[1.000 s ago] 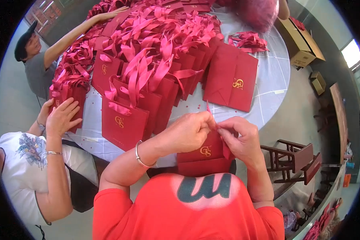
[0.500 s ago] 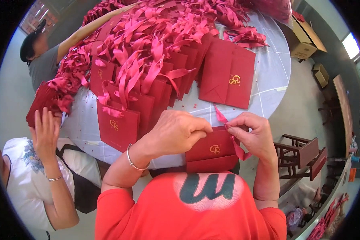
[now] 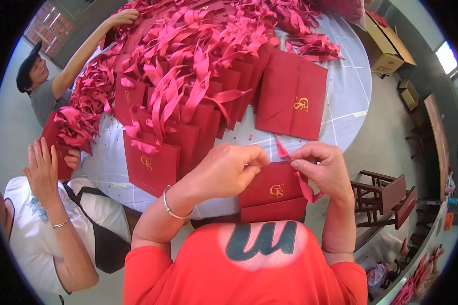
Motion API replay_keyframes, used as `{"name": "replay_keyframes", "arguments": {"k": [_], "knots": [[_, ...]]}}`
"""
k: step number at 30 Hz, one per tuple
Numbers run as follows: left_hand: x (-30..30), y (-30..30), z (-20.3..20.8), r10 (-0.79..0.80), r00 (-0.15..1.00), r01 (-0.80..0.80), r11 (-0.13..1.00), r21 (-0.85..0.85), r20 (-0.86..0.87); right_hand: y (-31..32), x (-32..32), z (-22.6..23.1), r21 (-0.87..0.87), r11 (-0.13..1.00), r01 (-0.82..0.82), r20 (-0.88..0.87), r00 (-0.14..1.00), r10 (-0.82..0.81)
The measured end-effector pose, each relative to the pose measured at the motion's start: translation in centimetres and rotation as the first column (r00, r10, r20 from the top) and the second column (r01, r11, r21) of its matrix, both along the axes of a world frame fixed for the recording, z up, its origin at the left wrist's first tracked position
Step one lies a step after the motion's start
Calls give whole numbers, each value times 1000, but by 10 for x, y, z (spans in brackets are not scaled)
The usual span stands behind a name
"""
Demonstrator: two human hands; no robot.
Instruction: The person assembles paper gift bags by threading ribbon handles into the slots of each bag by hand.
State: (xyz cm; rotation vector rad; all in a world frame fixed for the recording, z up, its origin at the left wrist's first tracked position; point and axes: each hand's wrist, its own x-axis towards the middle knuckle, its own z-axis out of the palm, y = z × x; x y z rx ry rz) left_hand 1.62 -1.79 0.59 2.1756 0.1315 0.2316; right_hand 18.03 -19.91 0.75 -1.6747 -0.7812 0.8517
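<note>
In front of me at the table's near edge is a red paper gift bag (image 3: 272,189) with a gold emblem. My left hand (image 3: 228,166) is closed in a pinch at the bag's top edge; its fingertips hide whatever is between them. With thumb and forefinger, my right hand (image 3: 321,165) pinches a pink ribbon (image 3: 306,187) at the bag's top right. One end of that ribbon sticks up above the fingers, while the rest hangs down over the bag's right side. Just beyond my hands lies a larger-looking red bag (image 3: 292,94), flat on the table.
Rows of red bags with pink ribbon handles (image 3: 188,51) cover much of the round white-clothed table (image 3: 353,91). Left of me, a co-worker in white (image 3: 40,223) handles red bags; another in grey (image 3: 46,91) reaches across. Wooden stools (image 3: 384,198) and a cardboard box (image 3: 384,48) stand at right.
My hands keep almost the same pose at the bag. The near co-worker's bags have turned more upright, and the far co-worker's arm has drawn back toward the left.
</note>
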Motion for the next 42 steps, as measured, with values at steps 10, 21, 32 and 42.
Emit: {"name": "replay_keyframes", "arguments": {"k": [10,21,32,42], "knots": [[7,16,1,-333,848,-1,777,-630,-412,-8,9,-31,14,999,45,-183,982,-42],[8,12,-8,-419,845,-53,554,-831,-333,-15,13,-36,96,995,16,-195,981,3],[8,6,-2,-396,867,44,667,-744,-303,-18,11,-35,152,988,10,-156,988,14],[8,7,-3,-311,863,-32,753,-657,-398,-2,-23,-13,196,972,-126,532,847,2]]}}
